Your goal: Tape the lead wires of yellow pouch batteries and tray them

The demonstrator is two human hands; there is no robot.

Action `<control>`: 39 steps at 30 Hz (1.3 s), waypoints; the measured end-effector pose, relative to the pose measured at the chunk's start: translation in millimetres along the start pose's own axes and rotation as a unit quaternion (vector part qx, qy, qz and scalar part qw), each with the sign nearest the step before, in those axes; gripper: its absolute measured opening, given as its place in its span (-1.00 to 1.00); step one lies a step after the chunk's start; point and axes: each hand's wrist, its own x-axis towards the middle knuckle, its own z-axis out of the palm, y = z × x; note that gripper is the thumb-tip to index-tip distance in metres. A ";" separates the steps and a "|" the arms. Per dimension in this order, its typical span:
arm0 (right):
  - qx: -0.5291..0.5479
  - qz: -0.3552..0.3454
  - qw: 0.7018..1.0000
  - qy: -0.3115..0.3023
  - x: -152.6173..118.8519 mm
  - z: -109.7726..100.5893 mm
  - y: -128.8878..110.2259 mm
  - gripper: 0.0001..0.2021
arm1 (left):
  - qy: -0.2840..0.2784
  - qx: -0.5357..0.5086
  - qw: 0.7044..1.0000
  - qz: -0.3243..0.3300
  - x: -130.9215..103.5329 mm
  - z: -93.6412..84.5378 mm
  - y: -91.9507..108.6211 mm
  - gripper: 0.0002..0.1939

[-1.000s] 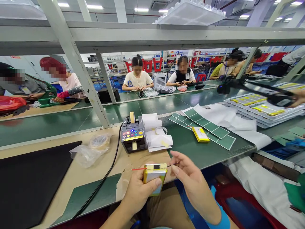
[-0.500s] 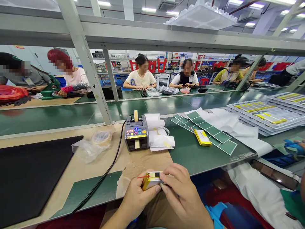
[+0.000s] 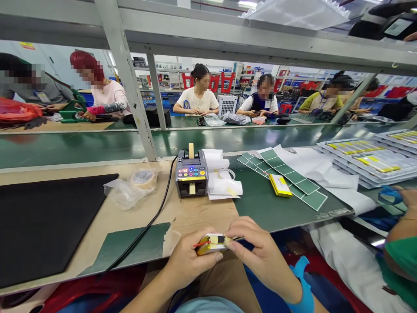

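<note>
Above the table's front edge, my left hand (image 3: pixel 190 256) grips a yellow and white battery pack (image 3: pixel 213 249) between thumb and fingers. Its narrow end faces up and shows a red wire (image 3: pixel 201 244), a pale yellow strip of tape (image 3: pixel 213 240) and a small black patch (image 3: pixel 221 239). My right hand (image 3: pixel 257 248) has thumb and forefinger pinched at the right side of that end, on a pale bit of tape (image 3: pixel 227 240). A blue band is around my right wrist. The palm side of the battery pack is hidden by my left hand.
A tape dispenser (image 3: pixel 191 174) stands ahead, beside white paper (image 3: pixel 224 190). Another battery pack (image 3: pixel 280 185) lies near green label sheets (image 3: pixel 293 171). Battery trays (image 3: pixel 368 161) are stacked right. A black mat (image 3: pixel 48 226) and bagged tape roll (image 3: pixel 143 178) lie left. A co-worker's arm (image 3: pixel 404 234) is right.
My right fingers have closed into a pinch at the battery pack's right side, where a pale bit of tape now shows. The battery pack has tilted slightly. The camera view has shifted.
</note>
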 end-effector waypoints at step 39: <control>0.097 0.156 0.967 -0.178 19.6 -21.3 -17.0 -0.76 | 0.046 0.330 0.853 0.401 -4.2 -25.3 -1.4 -0.77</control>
